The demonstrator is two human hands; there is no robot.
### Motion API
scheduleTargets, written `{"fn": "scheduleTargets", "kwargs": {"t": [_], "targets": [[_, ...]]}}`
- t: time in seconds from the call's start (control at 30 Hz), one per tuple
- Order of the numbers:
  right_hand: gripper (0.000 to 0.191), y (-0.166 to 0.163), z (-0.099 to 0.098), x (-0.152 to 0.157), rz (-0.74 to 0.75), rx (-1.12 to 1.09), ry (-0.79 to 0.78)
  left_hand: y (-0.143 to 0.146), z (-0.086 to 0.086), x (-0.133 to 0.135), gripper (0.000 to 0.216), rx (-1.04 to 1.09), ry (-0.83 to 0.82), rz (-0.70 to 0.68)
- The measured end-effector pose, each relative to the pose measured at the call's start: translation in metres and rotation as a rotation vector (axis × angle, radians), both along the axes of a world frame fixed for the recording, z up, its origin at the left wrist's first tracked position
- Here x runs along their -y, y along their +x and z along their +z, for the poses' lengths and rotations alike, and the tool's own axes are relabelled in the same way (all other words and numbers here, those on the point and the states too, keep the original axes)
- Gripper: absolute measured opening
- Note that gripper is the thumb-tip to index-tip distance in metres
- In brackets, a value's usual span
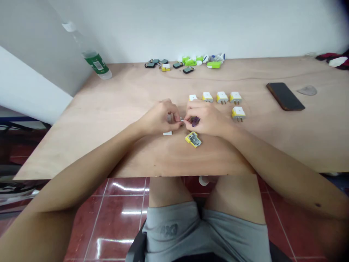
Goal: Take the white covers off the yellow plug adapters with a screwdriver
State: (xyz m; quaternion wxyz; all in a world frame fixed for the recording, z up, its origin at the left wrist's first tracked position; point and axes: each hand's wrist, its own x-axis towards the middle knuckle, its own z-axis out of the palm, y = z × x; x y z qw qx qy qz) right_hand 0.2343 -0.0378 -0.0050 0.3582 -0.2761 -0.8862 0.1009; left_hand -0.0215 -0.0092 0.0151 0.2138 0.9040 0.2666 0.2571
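My left hand point(160, 118) and my right hand point(205, 118) meet over the middle of the wooden table point(109, 109), both with fingers curled. The left pinches a small white plug part point(169, 117). The right grips a small purple-handled tool point(195, 121) whose tip points at that part. Just in front of my hands lies an opened yellow plug base point(193, 139) with its metal contacts showing, and a small white piece point(167, 133) lies beside it to the left. Behind my right hand stands a row of white and yellow plugs point(222, 97), with one more plug point(238, 113) to the right.
A black phone point(285, 96) lies at the right, with a clear plastic piece point(307, 90) beyond it. A heap of green, white and dark parts point(188, 62) lines the far edge by the wall. A plastic bottle point(91, 54) stands at the back left. Red floor tiles show below the table's near edge.
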Motion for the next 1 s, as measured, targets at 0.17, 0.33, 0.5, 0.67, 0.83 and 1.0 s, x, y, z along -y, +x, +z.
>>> {"fn": "scheduleTargets", "kwargs": {"t": [0.17, 0.33, 0.5, 0.67, 0.83, 1.0], "targets": [[0.017, 0.0, 0.0, -0.002, -0.032, 0.025, -0.013, 0.001, -0.001, 0.002, 0.009, 0.0, -0.015, -0.002], [0.017, 0.003, -0.002, -0.004, -0.019, 0.053, -0.017, -0.002, 0.002, -0.002, 0.016, -0.012, 0.005, -0.027], [0.018, 0.004, -0.002, -0.004, -0.011, 0.072, -0.023, -0.005, 0.007, -0.005, 0.027, 0.006, -0.036, -0.009], [0.023, 0.003, -0.002, -0.004, -0.028, 0.087, -0.05, -0.003, 0.002, -0.003, 0.02, 0.025, -0.058, -0.02], [0.021, 0.008, 0.004, -0.005, -0.038, 0.102, -0.064, -0.002, -0.003, -0.004, 0.017, 0.016, -0.063, -0.024], [0.015, 0.021, 0.013, -0.003, -0.038, 0.175, -0.068, 0.0, -0.006, -0.008, 0.021, -0.038, 0.07, 0.023]]}}
